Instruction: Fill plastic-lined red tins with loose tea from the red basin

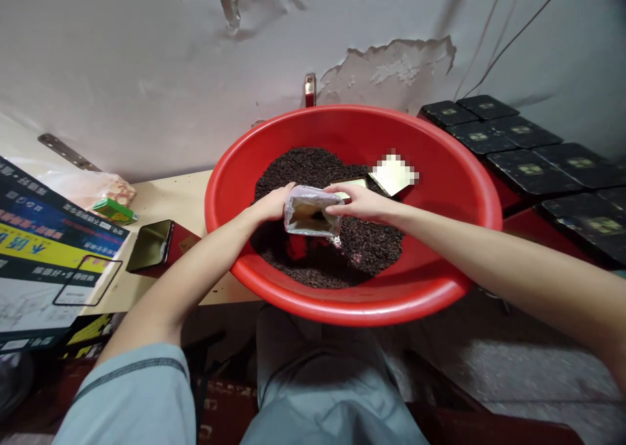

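Note:
A bag (pixel 313 226) with a pale, crinkled rim is held over the large red plastic basin (pixel 362 311), its open mouth facing me. My left hand (pixel 274 203) is closed on the bag's left side. On the right, my right hand (pixel 364 201) pinches the rim, with fingers on the far edge and thumb near the mouth. Dark loose tea leaves (pixel 376 252) heap in the basin below. A shiny gold piece (pixel 391 176), partly pixelated, lies on the leaves beyond my right hand. The bag's lower part is hard to make out in shadow.
An open red tin (pixel 183 243) lies on its side on the pale table (pixel 171 187), left of the basin. Near it are a printed carton (pixel 44 256), a green box (pixel 115 211) and a thin dark frame (pixel 117 282). Several black-topped tins (pixel 533 171) stand at right. A peeling wall (pixel 147 60) rises behind.

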{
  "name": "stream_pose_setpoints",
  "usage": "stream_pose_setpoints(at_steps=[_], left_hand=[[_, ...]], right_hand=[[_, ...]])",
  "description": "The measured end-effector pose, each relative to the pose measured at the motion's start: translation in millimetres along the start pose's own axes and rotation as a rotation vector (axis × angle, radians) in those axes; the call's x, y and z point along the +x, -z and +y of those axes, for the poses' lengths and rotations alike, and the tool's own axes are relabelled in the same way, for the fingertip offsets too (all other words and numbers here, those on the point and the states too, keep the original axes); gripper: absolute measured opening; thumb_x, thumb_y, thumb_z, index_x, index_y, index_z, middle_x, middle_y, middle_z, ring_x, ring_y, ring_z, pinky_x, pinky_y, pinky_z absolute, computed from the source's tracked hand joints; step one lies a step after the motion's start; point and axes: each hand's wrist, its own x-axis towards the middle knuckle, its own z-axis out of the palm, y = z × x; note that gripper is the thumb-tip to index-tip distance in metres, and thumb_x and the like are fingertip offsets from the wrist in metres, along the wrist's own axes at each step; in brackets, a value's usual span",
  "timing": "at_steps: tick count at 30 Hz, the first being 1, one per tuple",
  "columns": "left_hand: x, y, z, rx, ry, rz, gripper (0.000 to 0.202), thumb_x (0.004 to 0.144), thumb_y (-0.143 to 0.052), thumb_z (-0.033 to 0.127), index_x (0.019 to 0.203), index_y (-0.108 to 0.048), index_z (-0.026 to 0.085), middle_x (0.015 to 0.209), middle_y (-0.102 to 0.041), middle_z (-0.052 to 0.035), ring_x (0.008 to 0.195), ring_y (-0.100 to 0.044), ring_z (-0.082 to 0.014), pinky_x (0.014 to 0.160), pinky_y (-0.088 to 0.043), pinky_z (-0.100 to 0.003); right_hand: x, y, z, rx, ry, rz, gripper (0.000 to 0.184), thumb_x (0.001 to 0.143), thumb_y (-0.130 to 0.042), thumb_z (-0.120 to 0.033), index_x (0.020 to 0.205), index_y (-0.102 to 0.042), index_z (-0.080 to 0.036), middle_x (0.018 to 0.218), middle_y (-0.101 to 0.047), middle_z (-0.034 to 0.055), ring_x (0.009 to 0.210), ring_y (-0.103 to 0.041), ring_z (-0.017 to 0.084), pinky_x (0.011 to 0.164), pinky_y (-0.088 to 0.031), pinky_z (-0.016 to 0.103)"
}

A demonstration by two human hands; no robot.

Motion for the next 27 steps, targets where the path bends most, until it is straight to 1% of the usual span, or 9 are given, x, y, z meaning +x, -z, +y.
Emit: stream_pose_setpoints(at_steps=[3, 5, 7, 9, 13, 17, 21, 25, 27], left_hand=[[-7.4, 9.0, 10.1, 0.123, 0.111, 0.089, 0.067, 0.099, -0.063, 0.02, 0.164, -0.049, 0.013, 0.154, -0.067, -0.0235, 0.139, -0.068, -0.0359, 0.113, -0.055, -0.045], [-14.1, 17.8, 19.6, 0.14, 0.133, 0.233, 0.061, 0.099, -0.056, 0.013, 0.16, -0.054, 0.015, 0.149, -0.07, -0.0202, 0.135, -0.07, -0.0322, 0.113, -0.055, -0.045], [-21.8, 25.5, 31.1, 0.064, 0.058, 0.374, 0.043, 0.105, -0.052, 0.017, 0.146, -0.065, 0.016, 0.137, -0.076, -0.0151, 0.126, -0.073, -0.0274, 0.111, -0.056, -0.041], [-30.0, 29.1, 44.1, -0.018, -0.062, 0.426, 0.032, 0.109, -0.052, 0.029, 0.132, -0.071, 0.018, 0.126, -0.08, -0.011, 0.115, -0.075, -0.024, 0.106, -0.058, -0.037], [-43.3, 24.7, 68.7, 0.065, -0.169, 0.228, 0.034, 0.1, -0.07, 0.046, 0.124, -0.078, 0.022, 0.131, -0.078, -0.0088, 0.115, -0.075, -0.0264, 0.096, -0.06, -0.035], [-42.3, 29.6, 80.5, 0.167, -0.121, 0.059, 0.03, 0.098, -0.067, 0.03, 0.124, -0.082, 0.024, 0.123, -0.083, -0.0074, 0.115, -0.076, -0.0285, 0.099, -0.06, -0.037], [-19.6, 51.8, 79.2, 0.139, -0.059, 0.128, 0.032, 0.09, -0.064, 0.012, 0.11, -0.087, 0.021, 0.101, -0.084, -0.007, 0.107, -0.076, -0.0291, 0.102, -0.06, -0.044], [10.4, 71.4, 79.8, -0.059, -0.134, 0.283, 0.032, 0.088, -0.065, 0.01, 0.112, -0.086, 0.016, 0.101, -0.079, -0.0055, 0.118, -0.073, -0.0316, 0.111, -0.054, -0.054], [17.7, 77.9, 86.1, -0.071, -0.141, 0.255, 0.029, 0.09, -0.064, 0.013, 0.109, -0.085, 0.013, 0.099, -0.077, -0.0052, 0.118, -0.074, -0.0328, 0.109, -0.055, -0.053]], right_hand=[[6.8, 2.1, 3.1, -0.296, -0.015, 0.245, 0.034, 0.094, -0.066, -0.017, 0.124, -0.081, -0.019, 0.121, -0.076, 0.012, 0.104, -0.073, 0.024, 0.106, -0.059, 0.043], [8.9, 3.2, 3.8, -0.394, -0.024, 0.384, 0.033, 0.094, -0.066, -0.017, 0.123, -0.082, -0.017, 0.121, -0.075, 0.0144, 0.103, -0.073, 0.025, 0.105, -0.058, 0.042], [9.5, 3.5, 3.3, -0.392, -0.033, 0.405, 0.033, 0.094, -0.065, -0.016, 0.122, -0.081, -0.014, 0.117, -0.077, 0.0151, 0.103, -0.074, 0.026, 0.1, -0.059, 0.04], [9.2, 2.4, 1.6, -0.38, -0.047, 0.372, 0.034, 0.093, -0.061, -0.011, 0.12, -0.082, -0.013, 0.113, -0.081, 0.0142, 0.104, -0.075, 0.026, 0.098, -0.057, 0.037], [7.5, -2.1, -5.0, -0.41, -0.049, 0.246, 0.036, 0.091, -0.054, -0.007, 0.109, -0.084, -0.015, 0.109, -0.084, 0.0127, 0.104, -0.075, 0.026, 0.095, -0.054, 0.034], [6.0, 1.9, -14.5, -0.375, -0.072, 0.092, 0.035, 0.091, -0.051, -0.008, 0.097, -0.084, -0.017, 0.089, -0.081, 0.0056, 0.086, -0.071, 0.021, 0.075, -0.049, 0.028], [3.5, 19.0, -23.6, -0.29, -0.126, 0.159, 0.036, 0.09, -0.052, -0.009, 0.104, -0.086, -0.015, 0.077, -0.076, 0.0041, 0.074, -0.066, 0.018, 0.071, -0.049, 0.027], [-6.1, 40.1, -33.4, -0.262, -0.096, 0.386, 0.038, 0.09, -0.052, -0.008, 0.109, -0.085, -0.012, 0.09, -0.078, 0.0069, 0.083, -0.069, 0.019, 0.079, -0.054, 0.029], [-12.4, 48.7, -37.0, -0.272, -0.097, 0.417, 0.036, 0.091, -0.052, -0.008, 0.106, -0.085, -0.014, 0.088, -0.077, 0.0058, 0.081, -0.068, 0.018, 0.078, -0.054, 0.029]])
